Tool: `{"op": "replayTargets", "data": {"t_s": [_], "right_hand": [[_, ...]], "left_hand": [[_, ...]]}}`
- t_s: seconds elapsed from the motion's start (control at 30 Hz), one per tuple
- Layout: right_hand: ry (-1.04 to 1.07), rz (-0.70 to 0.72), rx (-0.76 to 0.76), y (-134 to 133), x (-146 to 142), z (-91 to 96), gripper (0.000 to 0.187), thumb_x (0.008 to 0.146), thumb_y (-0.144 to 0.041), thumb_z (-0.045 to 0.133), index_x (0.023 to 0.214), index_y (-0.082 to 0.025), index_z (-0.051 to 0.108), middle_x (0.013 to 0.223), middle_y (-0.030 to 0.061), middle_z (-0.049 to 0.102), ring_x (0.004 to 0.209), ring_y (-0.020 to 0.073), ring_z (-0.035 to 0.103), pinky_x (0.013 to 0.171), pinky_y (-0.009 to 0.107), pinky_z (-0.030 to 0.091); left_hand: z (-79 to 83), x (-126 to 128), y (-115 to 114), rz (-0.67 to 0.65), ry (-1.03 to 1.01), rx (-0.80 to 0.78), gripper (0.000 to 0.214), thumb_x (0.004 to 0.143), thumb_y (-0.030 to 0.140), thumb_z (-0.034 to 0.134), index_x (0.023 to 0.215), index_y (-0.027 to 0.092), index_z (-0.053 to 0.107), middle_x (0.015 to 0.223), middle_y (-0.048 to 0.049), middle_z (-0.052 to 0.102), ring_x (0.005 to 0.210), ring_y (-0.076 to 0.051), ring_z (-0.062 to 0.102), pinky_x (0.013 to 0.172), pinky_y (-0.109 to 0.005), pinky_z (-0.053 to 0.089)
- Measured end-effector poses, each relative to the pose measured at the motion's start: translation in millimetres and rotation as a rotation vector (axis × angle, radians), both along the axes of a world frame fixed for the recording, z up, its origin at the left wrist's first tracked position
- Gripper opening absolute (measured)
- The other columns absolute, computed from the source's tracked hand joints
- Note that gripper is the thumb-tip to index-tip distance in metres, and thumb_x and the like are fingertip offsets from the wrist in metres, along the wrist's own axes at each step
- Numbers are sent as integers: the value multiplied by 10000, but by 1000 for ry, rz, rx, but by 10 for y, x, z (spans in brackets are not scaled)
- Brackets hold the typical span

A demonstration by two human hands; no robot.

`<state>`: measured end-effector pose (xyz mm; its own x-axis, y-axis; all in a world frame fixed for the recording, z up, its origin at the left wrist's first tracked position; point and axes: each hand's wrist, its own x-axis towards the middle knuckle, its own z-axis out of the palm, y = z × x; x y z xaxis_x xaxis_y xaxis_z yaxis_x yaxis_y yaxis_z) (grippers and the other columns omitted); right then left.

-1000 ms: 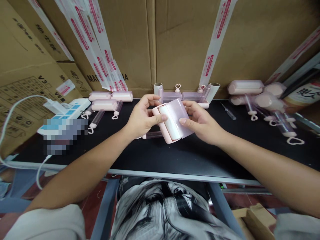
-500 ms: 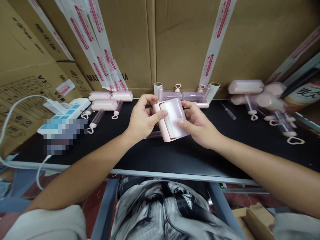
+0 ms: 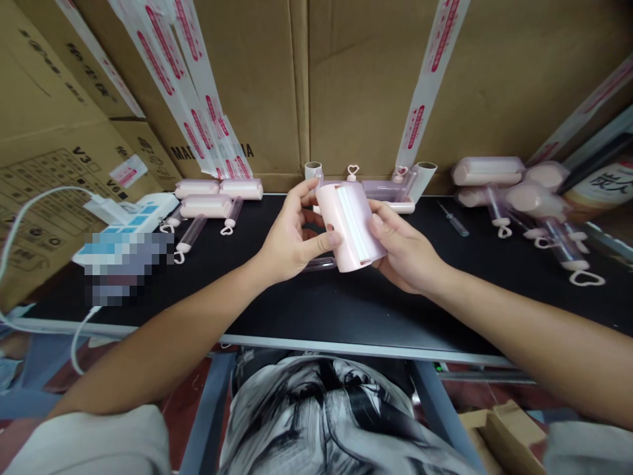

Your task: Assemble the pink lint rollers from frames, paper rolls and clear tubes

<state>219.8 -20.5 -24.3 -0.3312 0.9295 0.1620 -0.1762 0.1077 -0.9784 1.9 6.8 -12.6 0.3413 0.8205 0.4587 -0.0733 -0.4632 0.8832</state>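
Over the middle of the black table I hold a lint roller (image 3: 352,227), raised and tilted, with a pale pink shell, a see-through lilac cover and a white roll showing in the gap between them. My left hand (image 3: 297,234) grips the pink side, its thumb pressed on the shell. On the lilac side, my right hand (image 3: 403,244) has its thumb on the cover and its fingers behind. Beneath the roller, a clear tube-like handle (image 3: 320,264) lies partly hidden on the table.
Pink lint rollers (image 3: 206,206) and handles with heart-shaped rings lie left; more rollers (image 3: 487,171) are piled right. A small screwdriver (image 3: 453,220) lies nearby. White cardboard tubes (image 3: 425,179) stand at the back against a carton (image 3: 366,86). A power strip (image 3: 133,224) sits left.
The lint roller has turned and shifted slightly right; its gap has narrowed, so less of the white roll shows and more of the pink shell. Both hands have moved slightly with it.
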Motion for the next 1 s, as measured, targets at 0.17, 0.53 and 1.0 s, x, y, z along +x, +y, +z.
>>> {"op": "replayTargets", "data": {"t_s": [0.17, 0.53, 1.0], "right_hand": [[-93, 199, 81, -9, -23, -29, 955, 769, -652, 848, 1542, -332, 386, 1467, 104, 585, 1111, 284, 676, 782, 388, 638], [-163, 169, 229, -64, 14, 4, 1012, 752, -551, 878, 1596, -362, 353, 1602, 100, 486, 1467, 405, 474, 1084, 578, 539], [-482, -59, 499, 162, 136, -100, 495, 985, -541, 632, 1410, -292, 577, 1330, 121, 672, 1239, 320, 633, 1041, 550, 533]], "left_hand": [[-45, -2, -24, 114, 46, 8, 1050, 616, 542, 979, 1496, 376, 429, 1386, -98, 494, 1003, -230, 627, 732, -319, 560], [-29, 23, -81, -48, 7, -75, 1012, 671, 540, 946, 1502, 326, 410, 1383, -107, 584, 1186, -312, 648, 872, -394, 598], [175, -100, 113, 39, -262, -256, 637, 711, 638, 868, 1082, 244, 532, 1002, -22, 707, 913, -234, 741, 828, -416, 617]]}}
